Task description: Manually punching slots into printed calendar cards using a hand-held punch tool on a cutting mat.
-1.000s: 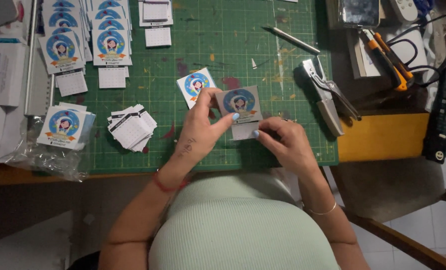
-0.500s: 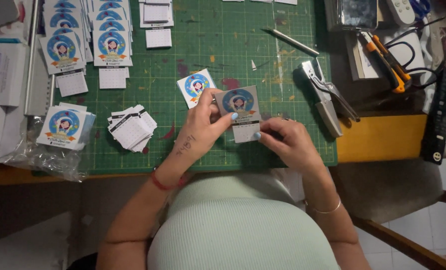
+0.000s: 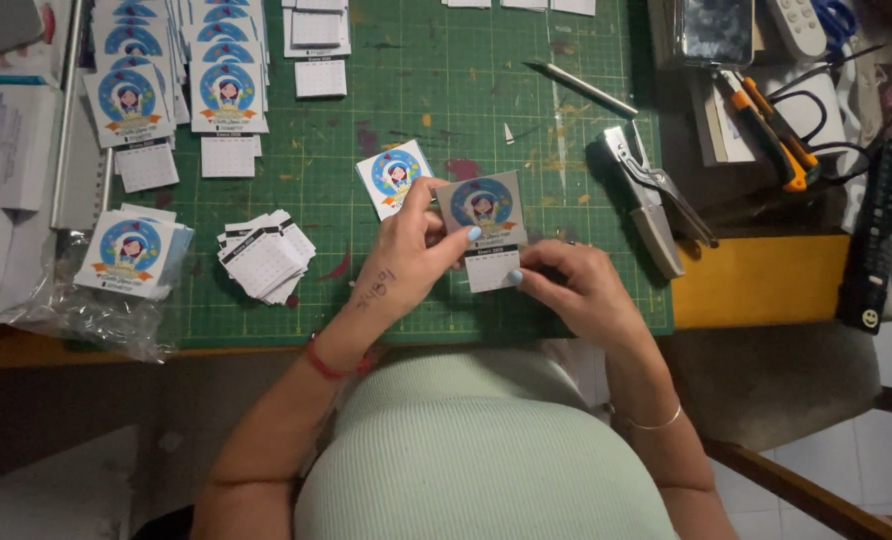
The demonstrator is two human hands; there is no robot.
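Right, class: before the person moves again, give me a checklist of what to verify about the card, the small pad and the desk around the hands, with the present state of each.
1. Left hand grips the printed card at its edge: ok.
2. Right hand pinches the small calendar pad: ok.
3. Pad sits straight and centred under the card: cannot tell, fingers cover the corners.
4. Spare card lies flat on the green cutting mat, near the left hand: ok.
5. Loose pile of pads is left of the hands on the mat: ok.
6. Hole punch lies close to the right hand, not touching it: ok.
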